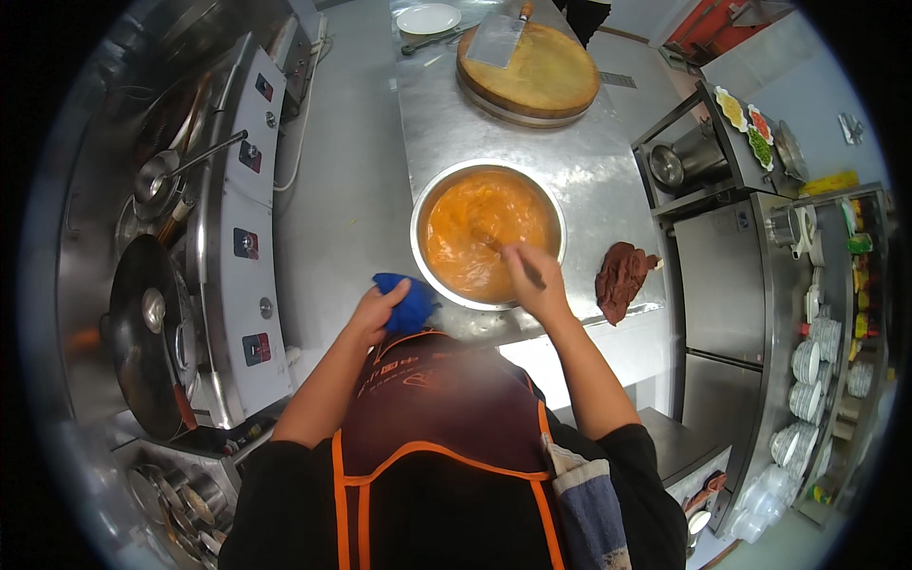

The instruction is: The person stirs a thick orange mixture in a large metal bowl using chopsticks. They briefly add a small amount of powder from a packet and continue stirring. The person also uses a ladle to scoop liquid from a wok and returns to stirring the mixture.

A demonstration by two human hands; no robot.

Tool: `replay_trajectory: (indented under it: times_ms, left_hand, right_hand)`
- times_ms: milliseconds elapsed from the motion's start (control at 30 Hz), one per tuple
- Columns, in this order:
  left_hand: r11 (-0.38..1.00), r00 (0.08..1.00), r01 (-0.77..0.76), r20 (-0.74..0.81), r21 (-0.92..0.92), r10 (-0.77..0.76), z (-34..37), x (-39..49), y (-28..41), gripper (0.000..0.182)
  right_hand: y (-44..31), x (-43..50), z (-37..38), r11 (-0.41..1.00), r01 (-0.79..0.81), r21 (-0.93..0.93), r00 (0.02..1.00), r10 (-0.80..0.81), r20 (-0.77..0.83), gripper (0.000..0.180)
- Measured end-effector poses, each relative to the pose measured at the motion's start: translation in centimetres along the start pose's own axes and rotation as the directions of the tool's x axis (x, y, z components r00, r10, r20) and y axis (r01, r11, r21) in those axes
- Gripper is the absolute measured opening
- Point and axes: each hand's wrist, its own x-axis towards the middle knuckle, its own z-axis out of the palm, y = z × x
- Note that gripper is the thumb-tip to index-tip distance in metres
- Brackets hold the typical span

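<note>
A wide stainless steel bowl (560,214) stands near the front edge of the steel worktable (598,171). Orange-yellow liquid, which looks like beaten egg (477,206), swirls inside it. My right hand (536,281) is over the bowl's near right rim, closed around a thin brown utensil (487,241) whose far end dips into the liquid. Motion blur hides whether it is a pair of chopsticks. In my left hand (376,312) is a bunched blue cloth (406,305), pinched under the thumb just left of the bowl and close to my apron (442,399).
Behind the bowl, a cleaver (496,41) lies on a round wooden chopping block (548,75). A brown cloth (621,281) sits at the table's right edge. Leftward stands a stove with a wok (142,335) and ladle (153,313); rightward, a steel cabinet (719,285) and stacked bowls (805,363).
</note>
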Motion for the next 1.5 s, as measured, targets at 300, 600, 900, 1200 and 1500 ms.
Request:
replay_trajectory:
  times_ms: [300,600,900,1200,1500]
  left_hand:
    - [0.94,0.703,0.074,-0.686,0.332,0.187,-19.3,-5.9,-12.2,0.05]
    - [0.724,0.62,0.487,-0.777,0.489,0.108,-22.6,-14.0,-20.2,0.058]
    - [0.799,0.777,0.233,-0.6,0.555,0.191,-23.2,-6.6,-17.2,0.03]
    - [0.748,0.808,0.219,-0.546,0.627,0.221,-22.4,-5.5,-16.8,0.039]
    - [0.677,0.819,0.369,-0.567,0.637,0.087,-22.5,-10.3,-19.4,0.036]
  right_hand:
    - [-0.5,0.2,-3.3,0.961,-0.24,0.136,0.956,0.258,-0.142,0.023]
    - [-0.7,-4.2,-4.1,0.969,-0.235,0.073,0.971,0.238,-0.026,0.024]
    - [-1.2,-3.1,0.5,0.996,0.011,-0.092,0.991,0.002,0.133,0.017]
    - [0.6,-0.3,-0.2,0.998,0.024,-0.05,0.979,-0.034,-0.199,0.017]
    - [-0.4,-5.3,-4.2,0.958,-0.264,0.11,0.953,0.276,-0.124,0.024]
